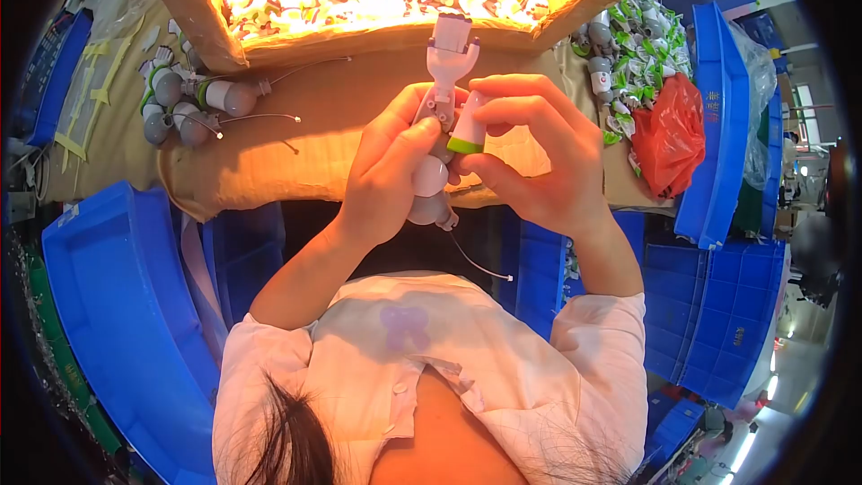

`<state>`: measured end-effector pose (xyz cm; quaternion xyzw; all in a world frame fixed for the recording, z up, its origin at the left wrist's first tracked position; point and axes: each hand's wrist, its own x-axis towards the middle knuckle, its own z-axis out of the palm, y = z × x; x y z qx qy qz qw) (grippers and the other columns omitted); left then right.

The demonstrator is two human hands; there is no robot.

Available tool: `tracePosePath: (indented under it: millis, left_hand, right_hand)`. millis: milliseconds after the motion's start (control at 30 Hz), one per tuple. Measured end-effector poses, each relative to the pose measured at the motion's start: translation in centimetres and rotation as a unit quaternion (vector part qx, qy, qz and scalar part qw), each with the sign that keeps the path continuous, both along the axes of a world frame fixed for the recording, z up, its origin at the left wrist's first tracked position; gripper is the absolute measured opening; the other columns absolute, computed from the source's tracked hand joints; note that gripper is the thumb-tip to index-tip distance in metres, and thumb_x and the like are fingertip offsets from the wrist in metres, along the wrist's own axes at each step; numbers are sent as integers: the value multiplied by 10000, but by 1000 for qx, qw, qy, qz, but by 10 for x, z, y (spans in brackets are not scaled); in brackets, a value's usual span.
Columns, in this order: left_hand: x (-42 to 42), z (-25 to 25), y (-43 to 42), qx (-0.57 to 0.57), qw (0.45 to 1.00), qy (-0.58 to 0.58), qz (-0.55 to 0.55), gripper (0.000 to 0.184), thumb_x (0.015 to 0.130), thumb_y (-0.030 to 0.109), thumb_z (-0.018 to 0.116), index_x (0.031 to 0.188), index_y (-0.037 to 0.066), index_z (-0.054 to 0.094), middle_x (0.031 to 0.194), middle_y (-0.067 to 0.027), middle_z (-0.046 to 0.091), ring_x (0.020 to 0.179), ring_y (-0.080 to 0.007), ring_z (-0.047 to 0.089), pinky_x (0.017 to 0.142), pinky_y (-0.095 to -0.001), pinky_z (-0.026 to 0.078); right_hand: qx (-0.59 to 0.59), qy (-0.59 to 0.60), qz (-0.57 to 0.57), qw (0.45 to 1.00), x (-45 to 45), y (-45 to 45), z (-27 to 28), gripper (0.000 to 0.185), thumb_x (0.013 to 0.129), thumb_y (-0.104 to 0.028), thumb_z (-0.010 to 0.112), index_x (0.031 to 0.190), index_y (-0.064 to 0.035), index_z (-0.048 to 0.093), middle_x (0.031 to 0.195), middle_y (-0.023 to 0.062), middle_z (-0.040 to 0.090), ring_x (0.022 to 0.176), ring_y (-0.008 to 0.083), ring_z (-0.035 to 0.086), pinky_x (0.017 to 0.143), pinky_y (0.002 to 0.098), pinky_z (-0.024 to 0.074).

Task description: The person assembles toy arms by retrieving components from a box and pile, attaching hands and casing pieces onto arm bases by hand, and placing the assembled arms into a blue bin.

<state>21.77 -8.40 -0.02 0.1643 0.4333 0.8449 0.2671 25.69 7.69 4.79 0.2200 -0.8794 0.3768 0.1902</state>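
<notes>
My left hand [386, 162] is closed around a plastic assembly with a white forked upper piece [452, 63], rounded grey and white parts below, and a thin white wire [480, 262] hanging from its lower end. Between the fingertips of my right hand [549, 139] is a white cone-shaped plastic piece with a green rim [467, 130]. This piece sits right beside the assembly; whether the two touch is hard to tell. My fingers hide part of the assembly's middle.
A brightly lit cardboard box [377, 43] full of small parts stands at the back. Grey-and-white wired assemblies [193, 99] lie at left. Green-and-white pieces [642, 54] and a red plastic bag [672, 139] are at right. Blue bins [126, 305] flank my body.
</notes>
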Motion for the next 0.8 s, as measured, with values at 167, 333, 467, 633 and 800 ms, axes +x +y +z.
tracePosePath:
  millis: [167,333,467,633,800]
  left_hand:
    - [3,3,1,5,1000,5,26,408,951,326,286,1129,1,456,887,-51,546,689,-67,507,569,-204,428]
    - [11,0,-1,41,999,24,1,380,931,281,313,1172,7,417,863,-48,536,699,-84,504,575,-223,428]
    - [15,9,-6,-91,975,193,62,361,902,237,413,1169,-7,409,822,-53,529,681,-93,503,575,-232,415]
    - [14,10,-8,-130,982,127,53,286,836,139,529,1080,3,469,750,-62,536,627,-126,513,580,-267,415]
    - [9,8,-7,-222,933,271,87,196,840,163,556,965,14,533,676,-66,556,606,-182,563,570,-289,433]
  right_hand:
    - [37,113,20,993,0,-8,-1,362,603,-62,771,916,-27,594,1038,131,594,769,236,607,636,294,501]
    - [75,126,21,989,0,-13,0,365,594,-59,780,922,-15,627,1036,154,597,755,228,605,619,289,497]
    - [56,114,12,992,3,-14,-4,299,609,-16,756,887,-4,646,1045,155,578,749,198,604,586,276,493]
    - [23,76,38,996,1,-8,-2,250,621,10,736,859,-9,662,1057,143,539,717,172,593,590,251,488]
    - [-259,-67,-33,963,12,-4,10,299,722,-24,703,1005,-11,606,1043,93,526,684,100,566,553,197,462]
